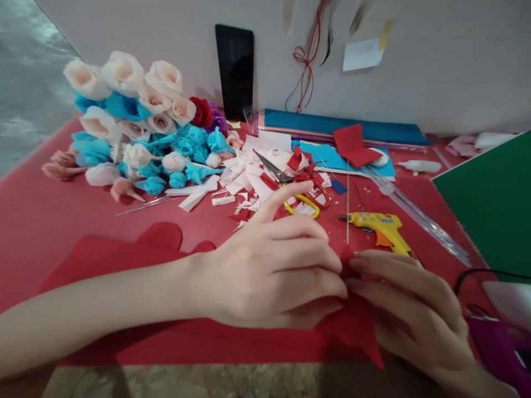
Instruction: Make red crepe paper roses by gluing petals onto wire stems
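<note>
My left hand (277,271) reaches across the front of the table, its index finger stretched out and its other fingers curled against a piece of red crepe paper (359,329). From the right, my right hand (418,309) pinches the same paper between thumb and fingers. A thin pale stick (348,210) rises upright from the gathered tip of the paper. The paper's lower part hangs in a point between the hands. Beneath my left forearm lie larger red paper pieces (99,260) with rounded ends. Part of each hand's grip is hidden behind the fingers.
Yellow-and-red-handled scissors (301,207) rest on white paper scraps (243,188) beyond my left hand. A yellow glue gun (379,224) lies behind my right hand. Paper flowers (141,138) are heaped at left. A black phone (235,72) leans against the wall; a green board (489,204) stands right.
</note>
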`<state>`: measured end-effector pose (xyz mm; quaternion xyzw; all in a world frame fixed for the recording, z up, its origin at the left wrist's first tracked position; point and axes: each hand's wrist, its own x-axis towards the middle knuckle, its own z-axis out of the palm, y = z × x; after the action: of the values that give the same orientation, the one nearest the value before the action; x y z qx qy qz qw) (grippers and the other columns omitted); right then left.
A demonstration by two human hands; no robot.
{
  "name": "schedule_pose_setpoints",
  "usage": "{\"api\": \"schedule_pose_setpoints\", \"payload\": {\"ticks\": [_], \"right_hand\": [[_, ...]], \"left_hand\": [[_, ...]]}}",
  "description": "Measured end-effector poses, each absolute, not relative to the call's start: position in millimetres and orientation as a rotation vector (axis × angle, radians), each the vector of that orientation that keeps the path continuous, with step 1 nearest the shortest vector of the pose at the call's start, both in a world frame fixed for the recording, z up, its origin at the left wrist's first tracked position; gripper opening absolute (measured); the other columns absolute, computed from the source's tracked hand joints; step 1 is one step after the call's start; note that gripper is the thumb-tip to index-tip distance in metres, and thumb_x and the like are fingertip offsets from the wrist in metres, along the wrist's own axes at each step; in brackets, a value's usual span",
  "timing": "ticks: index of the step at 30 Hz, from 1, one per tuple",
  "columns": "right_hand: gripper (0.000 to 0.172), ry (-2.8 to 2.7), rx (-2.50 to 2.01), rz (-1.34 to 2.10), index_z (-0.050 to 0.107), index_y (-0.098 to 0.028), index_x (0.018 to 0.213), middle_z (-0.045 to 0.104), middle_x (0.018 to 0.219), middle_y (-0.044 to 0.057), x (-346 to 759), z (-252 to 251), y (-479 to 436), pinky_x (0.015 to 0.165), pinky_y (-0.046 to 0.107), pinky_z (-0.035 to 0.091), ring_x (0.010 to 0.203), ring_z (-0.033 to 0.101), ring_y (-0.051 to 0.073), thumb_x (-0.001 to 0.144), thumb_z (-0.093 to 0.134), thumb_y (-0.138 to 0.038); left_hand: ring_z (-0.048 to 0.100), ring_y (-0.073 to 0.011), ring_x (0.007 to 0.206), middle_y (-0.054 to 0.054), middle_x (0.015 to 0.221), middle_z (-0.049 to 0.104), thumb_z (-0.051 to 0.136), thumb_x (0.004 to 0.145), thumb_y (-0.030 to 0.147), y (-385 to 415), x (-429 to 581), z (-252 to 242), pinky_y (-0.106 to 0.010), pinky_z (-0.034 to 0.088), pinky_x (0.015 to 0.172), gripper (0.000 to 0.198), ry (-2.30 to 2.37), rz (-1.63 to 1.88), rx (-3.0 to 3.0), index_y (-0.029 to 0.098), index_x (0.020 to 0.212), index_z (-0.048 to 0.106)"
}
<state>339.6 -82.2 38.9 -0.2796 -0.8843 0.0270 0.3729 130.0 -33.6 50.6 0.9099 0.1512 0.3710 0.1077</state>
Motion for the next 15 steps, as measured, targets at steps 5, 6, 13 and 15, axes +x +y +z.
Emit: {"api": "schedule_pose_setpoints", "payload": {"ticks": [5, 6, 13, 15], "right_hand": [[0.025, -2.313, -0.771, 0.046, 0.055, -0.005, 0.104, 0.050, 0.109, 0.012, 339.2, 39.5, -83.6, 0.087, 0.031, 0.048, 0.104, 0.050, 0.019, 0.080, 0.050, -0.003], [0.024, -2.317, -0.773, 0.033, 0.055, -0.005, 0.103, 0.050, 0.109, 0.012, 339.1, 39.4, -84.1, 0.087, 0.032, 0.048, 0.104, 0.050, 0.019, 0.080, 0.050, -0.003], [0.025, -2.324, -0.805, 0.006, 0.055, -0.007, 0.104, 0.051, 0.108, 0.012, 339.8, 37.9, -83.7, 0.087, 0.031, 0.049, 0.103, 0.050, 0.019, 0.081, 0.048, -0.005], [0.025, -2.310, -0.829, 0.005, 0.055, -0.009, 0.103, 0.051, 0.107, 0.012, 339.9, 37.0, -82.4, 0.087, 0.030, 0.049, 0.101, 0.051, 0.019, 0.080, 0.047, -0.005]], "left_hand": [[0.056, -0.0087, 0.078, 0.009, 0.074, 0.066, 0.051, 0.082, 0.020, -32.9, 130.1, 52.0, -0.043, 0.005, 0.114, 0.013, 0.440, 1.131, 2.766, 0.022, 0.077, 0.062], [0.056, -0.0083, 0.077, 0.009, 0.073, 0.065, 0.051, 0.082, 0.019, -32.6, 130.1, 52.1, -0.043, 0.005, 0.114, 0.013, 0.430, 1.134, 2.778, 0.022, 0.076, 0.062], [0.054, -0.0073, 0.071, 0.009, 0.068, 0.060, 0.047, 0.078, 0.015, -31.9, 132.3, 49.9, -0.044, 0.012, 0.113, 0.016, 0.433, 1.123, 2.787, 0.021, 0.069, 0.058], [0.054, -0.0080, 0.071, 0.008, 0.067, 0.060, 0.048, 0.076, 0.013, -32.8, 133.0, 50.4, -0.044, 0.014, 0.113, 0.015, 0.422, 1.126, 2.736, 0.020, 0.068, 0.059]]}}
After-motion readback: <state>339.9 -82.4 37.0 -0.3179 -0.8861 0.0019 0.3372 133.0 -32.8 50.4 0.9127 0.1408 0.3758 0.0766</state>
